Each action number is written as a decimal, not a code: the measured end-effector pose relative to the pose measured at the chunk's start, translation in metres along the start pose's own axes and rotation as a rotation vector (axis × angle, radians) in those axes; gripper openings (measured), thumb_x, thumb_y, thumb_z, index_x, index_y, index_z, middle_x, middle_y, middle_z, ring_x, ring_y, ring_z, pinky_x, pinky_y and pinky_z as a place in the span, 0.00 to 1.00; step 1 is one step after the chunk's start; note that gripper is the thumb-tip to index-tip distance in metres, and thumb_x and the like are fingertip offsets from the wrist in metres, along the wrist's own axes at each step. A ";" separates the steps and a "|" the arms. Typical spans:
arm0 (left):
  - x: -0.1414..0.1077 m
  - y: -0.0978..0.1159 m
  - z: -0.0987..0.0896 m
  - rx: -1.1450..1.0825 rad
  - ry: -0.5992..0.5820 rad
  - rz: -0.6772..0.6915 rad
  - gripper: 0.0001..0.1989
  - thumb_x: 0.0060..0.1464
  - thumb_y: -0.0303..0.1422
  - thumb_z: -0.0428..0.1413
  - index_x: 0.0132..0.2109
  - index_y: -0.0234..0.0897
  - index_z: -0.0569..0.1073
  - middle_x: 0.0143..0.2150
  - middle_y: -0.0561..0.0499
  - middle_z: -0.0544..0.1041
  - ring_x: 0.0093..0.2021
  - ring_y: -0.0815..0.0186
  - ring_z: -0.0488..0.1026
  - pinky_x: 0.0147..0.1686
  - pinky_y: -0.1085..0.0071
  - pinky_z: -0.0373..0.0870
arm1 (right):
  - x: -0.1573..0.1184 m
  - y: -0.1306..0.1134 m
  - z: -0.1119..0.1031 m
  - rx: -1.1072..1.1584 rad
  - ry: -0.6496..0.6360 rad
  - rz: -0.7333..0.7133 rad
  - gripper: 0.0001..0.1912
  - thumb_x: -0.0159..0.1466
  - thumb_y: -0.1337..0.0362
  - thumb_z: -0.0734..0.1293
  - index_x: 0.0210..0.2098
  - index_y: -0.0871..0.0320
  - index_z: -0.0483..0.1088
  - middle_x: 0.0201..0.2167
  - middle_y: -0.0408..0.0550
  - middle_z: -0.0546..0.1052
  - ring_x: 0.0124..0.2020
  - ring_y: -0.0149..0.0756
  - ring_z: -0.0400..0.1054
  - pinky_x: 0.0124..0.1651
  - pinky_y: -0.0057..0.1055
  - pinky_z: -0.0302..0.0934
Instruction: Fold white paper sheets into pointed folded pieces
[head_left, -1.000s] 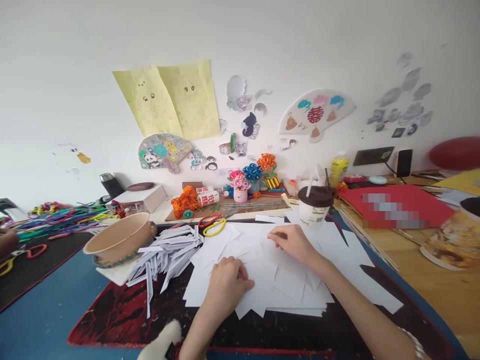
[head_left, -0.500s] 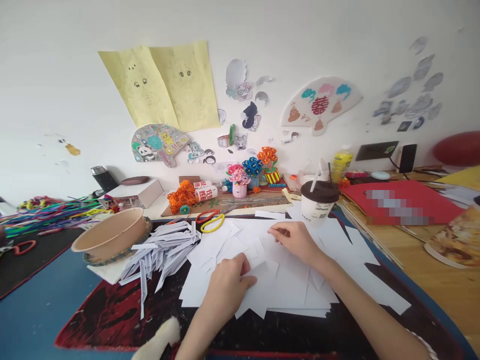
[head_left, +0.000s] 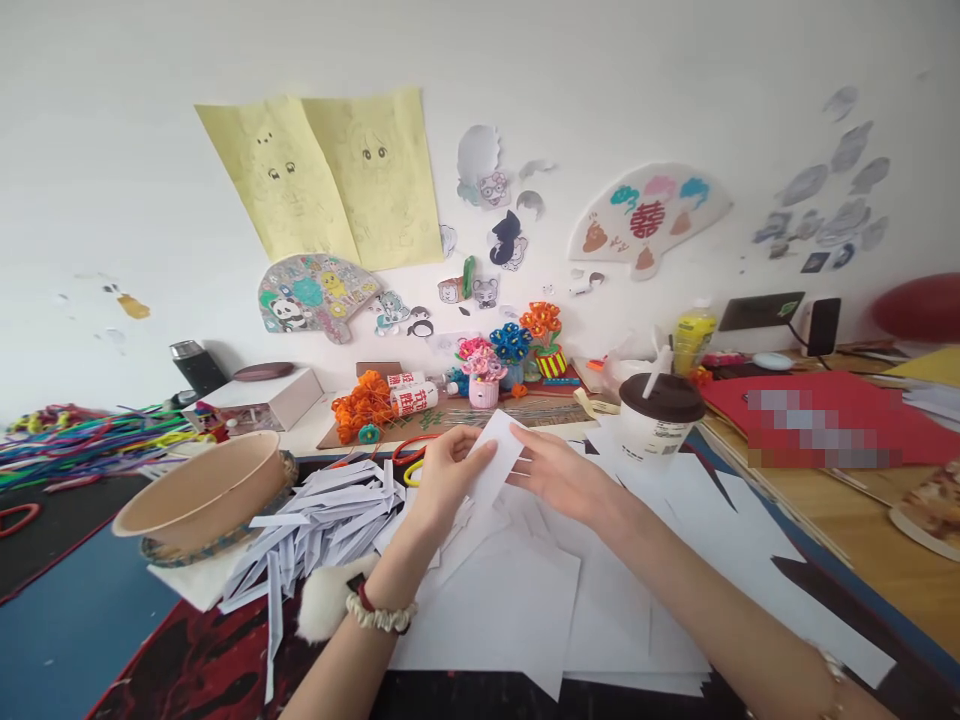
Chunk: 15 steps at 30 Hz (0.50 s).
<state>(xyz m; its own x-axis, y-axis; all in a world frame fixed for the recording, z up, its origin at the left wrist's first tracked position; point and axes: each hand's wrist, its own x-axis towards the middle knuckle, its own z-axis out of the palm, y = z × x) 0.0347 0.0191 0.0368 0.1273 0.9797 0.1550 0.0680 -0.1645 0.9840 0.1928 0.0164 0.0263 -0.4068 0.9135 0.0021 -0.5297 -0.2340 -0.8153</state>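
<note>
Over the loose sheets (head_left: 502, 600), hands have come together: left hand (head_left: 448, 470) and right hand (head_left: 566, 478) pinch one white paper piece (head_left: 498, 462), apparently now separated from the rest.

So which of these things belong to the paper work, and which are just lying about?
In use, it seems:
white slip, held by left hand and right hand
white sheets
folded strips

Apparently just lying about:
lidded cup
yellow bottle
thermos
pink flowers

two hands (head_left: 448, 478) (head_left: 561, 474), two fans (head_left: 319, 295) (head_left: 649, 215), one bowl (head_left: 202, 495)
</note>
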 end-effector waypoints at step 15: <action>-0.016 -0.026 0.017 0.397 0.129 0.380 0.12 0.57 0.26 0.53 0.47 0.37 0.75 0.46 0.46 0.78 0.46 0.60 0.74 0.46 0.64 0.70 | -0.007 0.025 -0.009 0.053 0.029 0.013 0.10 0.59 0.58 0.71 0.35 0.59 0.75 0.34 0.49 0.78 0.37 0.39 0.72 0.44 0.40 0.64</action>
<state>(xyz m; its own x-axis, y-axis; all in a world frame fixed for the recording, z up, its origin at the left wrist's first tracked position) 0.0482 0.0052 0.0075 0.0949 0.8449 0.5264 0.4111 -0.5149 0.7523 0.1893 0.0071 0.0002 -0.3928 0.9193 -0.0260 -0.5636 -0.2630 -0.7830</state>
